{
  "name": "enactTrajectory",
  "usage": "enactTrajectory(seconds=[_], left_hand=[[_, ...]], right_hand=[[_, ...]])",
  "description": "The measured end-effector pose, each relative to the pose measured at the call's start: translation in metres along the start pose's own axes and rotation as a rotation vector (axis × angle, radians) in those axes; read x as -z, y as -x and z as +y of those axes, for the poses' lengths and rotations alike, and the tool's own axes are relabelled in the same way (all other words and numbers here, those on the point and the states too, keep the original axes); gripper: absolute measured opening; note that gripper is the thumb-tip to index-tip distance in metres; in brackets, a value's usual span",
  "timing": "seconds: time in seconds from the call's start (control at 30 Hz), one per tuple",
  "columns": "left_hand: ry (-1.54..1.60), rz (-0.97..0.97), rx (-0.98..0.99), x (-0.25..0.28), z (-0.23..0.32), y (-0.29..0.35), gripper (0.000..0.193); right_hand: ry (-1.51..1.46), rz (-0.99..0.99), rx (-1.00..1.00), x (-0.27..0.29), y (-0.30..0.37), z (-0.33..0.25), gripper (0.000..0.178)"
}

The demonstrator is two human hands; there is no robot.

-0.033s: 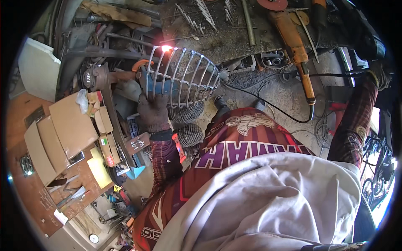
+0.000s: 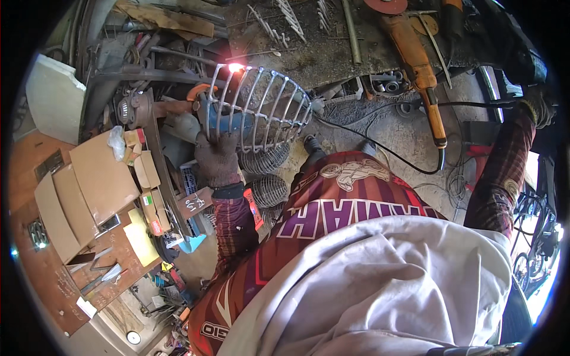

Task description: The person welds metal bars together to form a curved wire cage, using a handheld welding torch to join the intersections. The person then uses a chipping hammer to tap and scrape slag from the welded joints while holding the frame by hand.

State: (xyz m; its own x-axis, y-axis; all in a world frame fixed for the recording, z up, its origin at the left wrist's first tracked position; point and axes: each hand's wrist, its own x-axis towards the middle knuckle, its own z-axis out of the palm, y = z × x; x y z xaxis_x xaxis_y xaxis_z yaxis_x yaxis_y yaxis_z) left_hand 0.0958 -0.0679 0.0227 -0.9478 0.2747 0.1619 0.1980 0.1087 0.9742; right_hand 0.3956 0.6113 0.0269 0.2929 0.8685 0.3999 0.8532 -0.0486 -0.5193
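A tapered cage (image 2: 261, 113) of welded metal rods stands near the left end of the dark workbench. One joint on its upper rim (image 2: 236, 67) glows bright pink-red. My left hand (image 2: 218, 159), in a dark knitted glove, is closed round the cage's lower left end. At the far right, my gloved right hand (image 2: 539, 108) is raised away from the cage. Its fingers are curled beside a large dark object (image 2: 522, 56), and a black cable runs up to it. What that hand holds is too dark to make out.
An orange angle grinder (image 2: 418, 65) lies across the bench edge, its cable hanging down. Several short metal rods (image 2: 291, 21) lie on the bench. Coiled wire cages (image 2: 265, 160) sit on the floor below. Cardboard boxes (image 2: 101, 178) cover a brown table on the left.
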Motion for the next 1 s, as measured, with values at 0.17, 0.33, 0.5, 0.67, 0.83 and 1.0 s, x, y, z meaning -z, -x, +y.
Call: enactTrajectory(seconds=[0.17,0.33,0.5,0.67,0.83,1.0], left_hand=[[-0.128,0.12,0.028,-0.045,0.009,0.0,0.03],[-0.209,0.231,-0.205,-0.062,0.01,0.003,0.032],[-0.198,0.165,-0.199,-0.058,0.005,0.001,0.05],[-0.072,0.259,-0.081,-0.058,0.012,0.013,0.059],[-0.1,0.235,-0.028,-0.049,0.007,0.015,0.051],[-0.144,0.185,0.041,-0.026,-0.012,0.028,0.064]], right_hand=[[0.024,0.007,0.002,0.003,-0.004,0.0,0.067],[0.046,0.01,0.002,0.005,-0.001,0.003,0.073],[0.052,0.017,0.006,0.011,-0.002,0.009,0.079],[-0.011,0.018,0.035,0.015,0.007,0.012,0.086],[-0.462,0.227,0.121,0.049,0.03,0.025,0.058],[-0.401,0.065,0.342,0.076,0.05,0.022,0.059]])
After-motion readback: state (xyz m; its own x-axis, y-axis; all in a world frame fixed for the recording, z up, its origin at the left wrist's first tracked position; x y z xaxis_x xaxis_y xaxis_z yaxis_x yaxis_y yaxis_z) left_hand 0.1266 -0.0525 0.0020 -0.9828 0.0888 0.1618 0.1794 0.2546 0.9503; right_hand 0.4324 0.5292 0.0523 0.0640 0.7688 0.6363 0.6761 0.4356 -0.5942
